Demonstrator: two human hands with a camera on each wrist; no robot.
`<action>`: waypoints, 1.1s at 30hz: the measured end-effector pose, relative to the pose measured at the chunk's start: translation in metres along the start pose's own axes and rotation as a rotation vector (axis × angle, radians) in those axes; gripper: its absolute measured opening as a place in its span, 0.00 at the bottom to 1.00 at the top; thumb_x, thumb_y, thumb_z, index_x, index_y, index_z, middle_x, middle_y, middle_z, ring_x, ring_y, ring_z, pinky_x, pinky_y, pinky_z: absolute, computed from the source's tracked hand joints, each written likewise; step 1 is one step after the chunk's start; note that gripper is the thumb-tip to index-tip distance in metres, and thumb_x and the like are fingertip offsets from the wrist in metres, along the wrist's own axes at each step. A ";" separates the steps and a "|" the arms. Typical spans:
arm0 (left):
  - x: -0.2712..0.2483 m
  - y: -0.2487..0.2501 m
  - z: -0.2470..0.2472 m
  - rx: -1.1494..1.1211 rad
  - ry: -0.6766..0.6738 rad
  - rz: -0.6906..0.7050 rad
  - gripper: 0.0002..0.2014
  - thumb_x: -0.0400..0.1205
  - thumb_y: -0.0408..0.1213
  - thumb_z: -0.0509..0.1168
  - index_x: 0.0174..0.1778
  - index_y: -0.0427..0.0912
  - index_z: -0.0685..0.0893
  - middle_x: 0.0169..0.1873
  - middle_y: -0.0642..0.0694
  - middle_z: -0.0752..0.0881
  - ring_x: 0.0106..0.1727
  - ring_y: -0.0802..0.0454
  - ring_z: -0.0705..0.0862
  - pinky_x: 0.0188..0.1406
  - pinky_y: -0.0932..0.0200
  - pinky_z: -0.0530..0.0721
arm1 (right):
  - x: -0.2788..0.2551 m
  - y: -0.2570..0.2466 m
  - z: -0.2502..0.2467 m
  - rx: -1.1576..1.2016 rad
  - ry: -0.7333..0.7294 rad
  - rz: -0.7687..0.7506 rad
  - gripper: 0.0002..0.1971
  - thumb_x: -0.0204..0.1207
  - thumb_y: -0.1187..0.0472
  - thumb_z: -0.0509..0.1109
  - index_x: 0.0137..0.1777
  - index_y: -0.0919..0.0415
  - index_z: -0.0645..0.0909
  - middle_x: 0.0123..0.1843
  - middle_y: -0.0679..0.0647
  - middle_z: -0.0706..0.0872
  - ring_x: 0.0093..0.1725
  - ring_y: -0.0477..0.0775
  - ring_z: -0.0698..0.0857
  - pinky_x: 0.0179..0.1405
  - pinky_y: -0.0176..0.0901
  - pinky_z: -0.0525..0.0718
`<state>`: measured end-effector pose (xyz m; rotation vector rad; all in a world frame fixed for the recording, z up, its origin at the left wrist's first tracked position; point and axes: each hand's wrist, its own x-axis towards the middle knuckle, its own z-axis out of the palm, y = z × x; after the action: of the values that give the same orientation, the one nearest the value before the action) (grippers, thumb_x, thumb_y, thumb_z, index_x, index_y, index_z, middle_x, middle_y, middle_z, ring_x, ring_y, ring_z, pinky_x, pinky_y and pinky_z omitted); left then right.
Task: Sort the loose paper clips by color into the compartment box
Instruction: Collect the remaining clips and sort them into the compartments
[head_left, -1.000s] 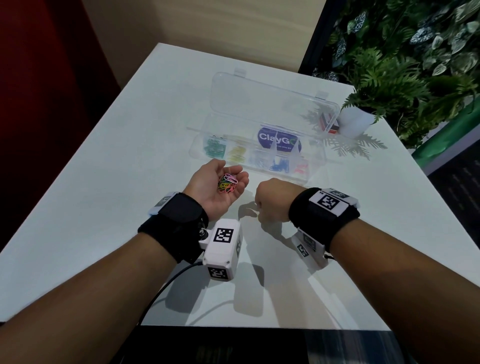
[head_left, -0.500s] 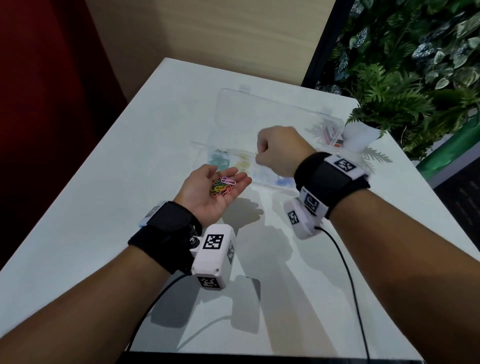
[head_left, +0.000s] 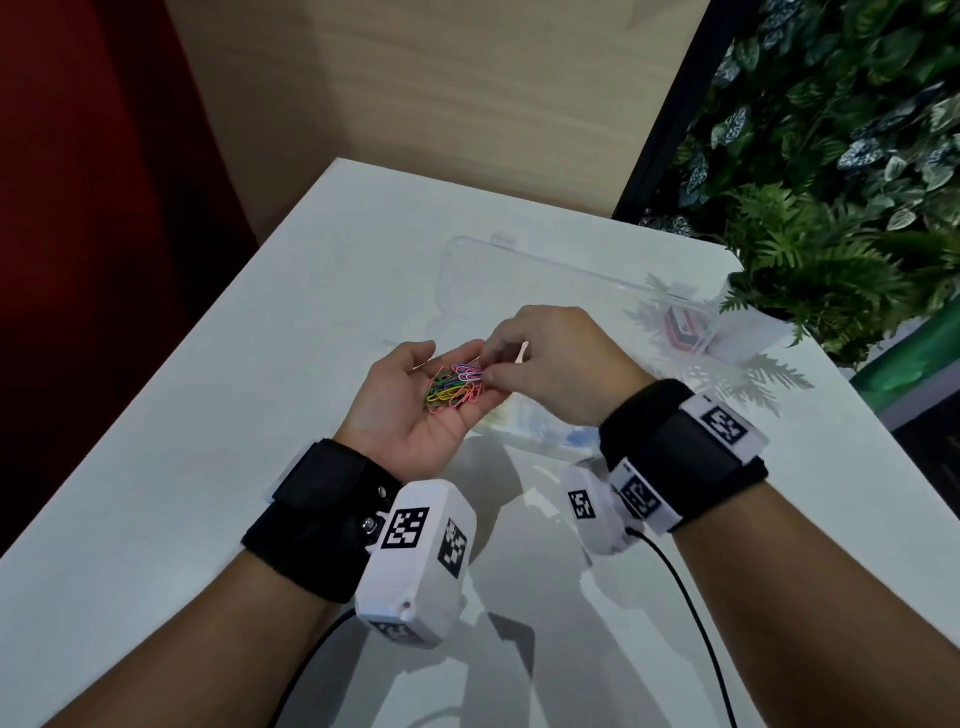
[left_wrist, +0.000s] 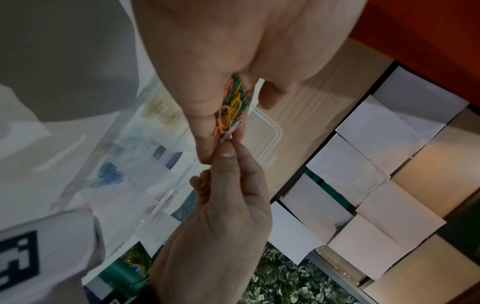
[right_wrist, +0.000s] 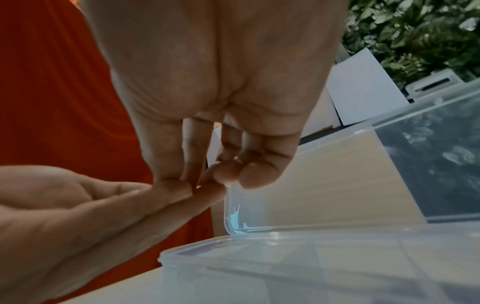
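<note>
My left hand (head_left: 410, 415) lies palm up above the table and cups a small pile of mixed-colour paper clips (head_left: 453, 389). My right hand (head_left: 487, 372) reaches over from the right, and its thumb and forefinger pinch a pale pink clip (left_wrist: 232, 131) at the pile's far edge. The clear compartment box (head_left: 540, 434) stands just behind both hands with its lid (head_left: 519, 275) up, and the hands hide most of it. In the left wrist view, blue clips (left_wrist: 109, 174) and yellow clips (left_wrist: 161, 111) lie in separate compartments.
A potted fern (head_left: 821, 270) in a white pot (head_left: 753, 335) stands at the table's back right, with a red item (head_left: 685, 325) beside it seen through the lid. The white table (head_left: 260, 364) drops off at the left. Wrist-camera cables (head_left: 691, 597) trail toward me.
My right hand rose from the table, passed over the box, then came back to my left palm, where it now pinches a clip. The left hand stayed cupped under the pile.
</note>
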<state>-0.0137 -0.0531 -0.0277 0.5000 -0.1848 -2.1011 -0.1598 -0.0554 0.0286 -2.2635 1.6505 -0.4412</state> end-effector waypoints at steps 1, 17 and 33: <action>0.003 0.000 0.000 -0.008 -0.019 -0.009 0.24 0.87 0.39 0.49 0.70 0.22 0.73 0.65 0.23 0.79 0.62 0.31 0.83 0.51 0.31 0.82 | 0.001 0.001 0.000 -0.005 -0.006 0.000 0.04 0.71 0.56 0.75 0.45 0.52 0.88 0.43 0.47 0.83 0.36 0.38 0.76 0.41 0.38 0.77; 0.023 0.019 0.002 0.022 -0.058 -0.025 0.24 0.85 0.40 0.53 0.67 0.22 0.75 0.58 0.24 0.83 0.57 0.28 0.85 0.54 0.31 0.81 | 0.021 0.018 -0.001 0.032 0.186 0.008 0.05 0.74 0.59 0.70 0.38 0.55 0.86 0.26 0.42 0.80 0.29 0.38 0.79 0.29 0.29 0.71; 0.025 0.022 0.001 0.021 -0.012 -0.019 0.23 0.85 0.41 0.54 0.63 0.23 0.78 0.60 0.22 0.83 0.60 0.24 0.83 0.53 0.30 0.81 | 0.002 0.053 0.011 0.049 0.176 0.203 0.03 0.74 0.58 0.71 0.44 0.50 0.86 0.39 0.45 0.86 0.38 0.45 0.81 0.39 0.33 0.75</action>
<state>-0.0087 -0.0858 -0.0267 0.5031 -0.2096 -2.1233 -0.2005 -0.0722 -0.0037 -2.0455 1.9103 -0.6372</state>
